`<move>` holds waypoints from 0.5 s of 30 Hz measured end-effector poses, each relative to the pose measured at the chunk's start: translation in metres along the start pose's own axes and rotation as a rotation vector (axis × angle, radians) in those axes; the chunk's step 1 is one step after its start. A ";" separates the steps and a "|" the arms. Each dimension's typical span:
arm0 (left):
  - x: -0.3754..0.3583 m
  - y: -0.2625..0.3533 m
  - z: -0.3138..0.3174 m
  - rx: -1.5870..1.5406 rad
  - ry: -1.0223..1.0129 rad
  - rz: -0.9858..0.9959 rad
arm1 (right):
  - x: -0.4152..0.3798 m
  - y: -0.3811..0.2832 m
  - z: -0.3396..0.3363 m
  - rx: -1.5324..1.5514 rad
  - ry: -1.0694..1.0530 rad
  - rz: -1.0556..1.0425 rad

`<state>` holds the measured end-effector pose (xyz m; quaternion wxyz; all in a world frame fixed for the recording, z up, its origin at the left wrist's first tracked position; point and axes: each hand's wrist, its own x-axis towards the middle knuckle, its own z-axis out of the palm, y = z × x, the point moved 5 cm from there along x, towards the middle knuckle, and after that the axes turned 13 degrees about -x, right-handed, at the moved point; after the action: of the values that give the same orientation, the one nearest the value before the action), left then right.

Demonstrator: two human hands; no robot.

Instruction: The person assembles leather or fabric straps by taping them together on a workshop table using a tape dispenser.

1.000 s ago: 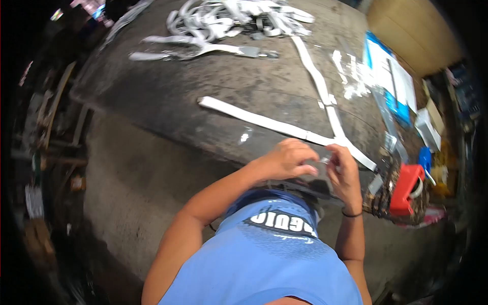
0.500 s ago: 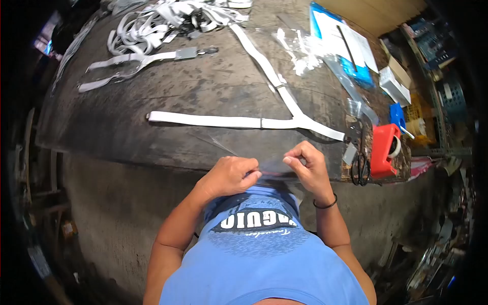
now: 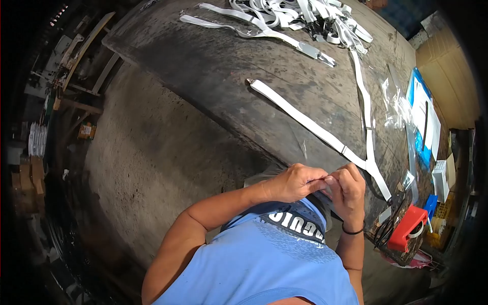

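Note:
My left hand and my right hand meet at the table's front edge, in front of the blue shirt. Both are closed, with thumbs and fingertips pinched together. A faint see-through glint shows below the fingertips, but I cannot make out what they hold. Just beyond the hands lie white Y-shaped suspenders, one strap stretching to the far left and one up to the pile. Another pair of white suspenders, with a silvery end piece, lies farther back.
A heap of white straps covers the table's far side. Clear plastic bags and a blue-edged paper pad lie at right. Nearer are a red tape dispenser, black scissors and a small white box.
My hands have come together from a small gap apart. The camera view has turned left, so the table and its things appear rotated and farther right.

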<state>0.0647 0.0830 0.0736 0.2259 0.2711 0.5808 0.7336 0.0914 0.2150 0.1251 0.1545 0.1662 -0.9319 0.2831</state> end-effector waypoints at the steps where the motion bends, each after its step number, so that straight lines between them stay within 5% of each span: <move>1: -0.002 -0.002 -0.003 -0.001 0.008 0.002 | 0.004 -0.002 0.002 -0.009 -0.015 -0.029; 6: -0.025 0.005 -0.032 0.109 0.035 -0.043 | 0.026 -0.004 0.022 0.051 -0.189 -0.073; 9: -0.074 0.037 -0.109 0.189 0.285 0.089 | 0.053 0.002 0.050 0.264 -0.272 -0.043; 10: -0.103 0.069 -0.138 0.072 0.556 0.117 | 0.062 0.005 0.066 0.409 -0.267 0.004; 11: -0.134 0.102 -0.172 0.230 0.581 0.433 | 0.068 0.007 0.083 0.417 -0.269 -0.004; 12: -0.169 0.142 -0.194 0.443 0.812 0.463 | 0.070 0.003 0.107 0.142 -0.348 -0.157; 14: -0.276 0.195 -0.247 0.020 1.228 0.689 | 0.072 -0.001 0.161 -0.257 -0.384 -0.377; 15: -0.322 0.226 -0.256 0.197 1.318 0.801 | 0.076 -0.006 0.187 -0.378 -0.346 -0.444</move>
<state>0.1337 -0.3630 0.2046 -0.4737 -0.0128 0.5156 0.7139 -0.0106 0.0853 0.0094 0.0802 0.3790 -0.9213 0.0323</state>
